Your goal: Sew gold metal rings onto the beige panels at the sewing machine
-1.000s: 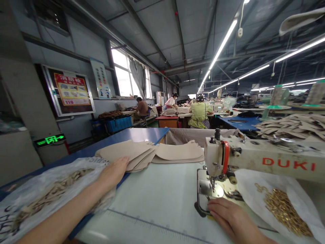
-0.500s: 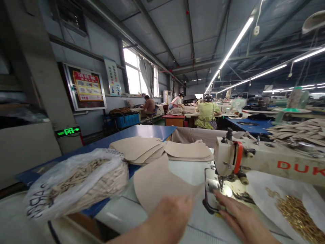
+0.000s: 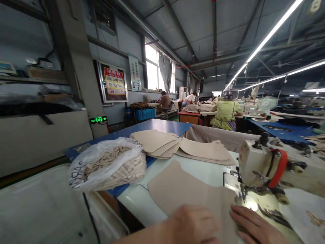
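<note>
Fingers of left hand and right hand meet beige panel, grips unclear; bare tabletop borders its far edge.

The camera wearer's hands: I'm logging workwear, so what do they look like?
The left hand and right hand are both ungloved, and no sleeve shows on the left forearm. No watch or bracelet is visible; blur hides whether the left hand wears a ring.

The panel is plain beige with a matte look, lying pretty much flat on the tabletop. Big rounded curve on the left, pointy corner up top, then the edge dips. Right end's just beside the machine, can't tell if it's under the needle.
</note>
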Tool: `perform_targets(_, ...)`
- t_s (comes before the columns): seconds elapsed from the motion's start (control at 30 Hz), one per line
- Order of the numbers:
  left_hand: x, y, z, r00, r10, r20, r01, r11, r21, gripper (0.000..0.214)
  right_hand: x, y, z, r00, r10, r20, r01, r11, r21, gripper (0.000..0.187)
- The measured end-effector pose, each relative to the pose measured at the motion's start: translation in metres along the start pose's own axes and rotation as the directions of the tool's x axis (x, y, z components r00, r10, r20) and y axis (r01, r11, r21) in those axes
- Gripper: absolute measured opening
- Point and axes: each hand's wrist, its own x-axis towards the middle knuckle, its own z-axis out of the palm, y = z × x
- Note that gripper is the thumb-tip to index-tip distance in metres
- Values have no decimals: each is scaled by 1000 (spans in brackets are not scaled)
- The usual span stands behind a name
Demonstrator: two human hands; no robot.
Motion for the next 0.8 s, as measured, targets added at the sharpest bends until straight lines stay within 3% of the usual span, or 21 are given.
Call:
perform_targets(0.03,-11,-11,-21,989,-116,-87,116,993,2,25,-1,0,0,1000,15,-1,-15,1000,18,32)
perform_targets(0.1,-35,-42,-67,877,-398,-270,423,905,40,27,-2,-1,0,998,64,3,-64,996,63,33)
perform_targets(0.13,-46,-60,-91,768,-548,-332,596,801,55,28,-2,-2,-1,996,87,10,-87,993,84,33)
perform_targets(0.2,-65,-100,-133,451,-814,-365,886,459,72,33,-3,-4,-3,993,117,25,-119,987,106,32)
perform_targets(0.23,-73,-118,-150,321,-895,-309,947,305,100,38,-3,-4,-4,992,126,32,-129,986,108,32)
perform_targets(0.27,-80,-134,-162,272,-923,-274,962,250,112,40,-2,-5,-4,990,134,39,-137,985,109,31)
perform_targets(0.33,-93,-155,-175,252,-958,-135,965,237,114,31,-2,-6,-6,987,156,46,-161,980,116,31)
perform_targets(0.4,-103,-167,-174,273,-962,-9,958,271,95,19,0,-8,-8,982,181,52,-187,972,141,30)
perform_targets(0.53,-112,-175,-166,313,-946,90,945,319,67,17,5,-13,-15,973,216,88,-229,954,194,28)
perform_targets(0.7,-114,-183,-168,338,-939,59,936,342,86,17,8,-17,-20,970,220,103,-236,955,179,28)
perform_targets(0.8,-116,-185,-167,329,-937,-115,940,315,128,19,8,-18,-20,976,210,62,-218,952,214,27)
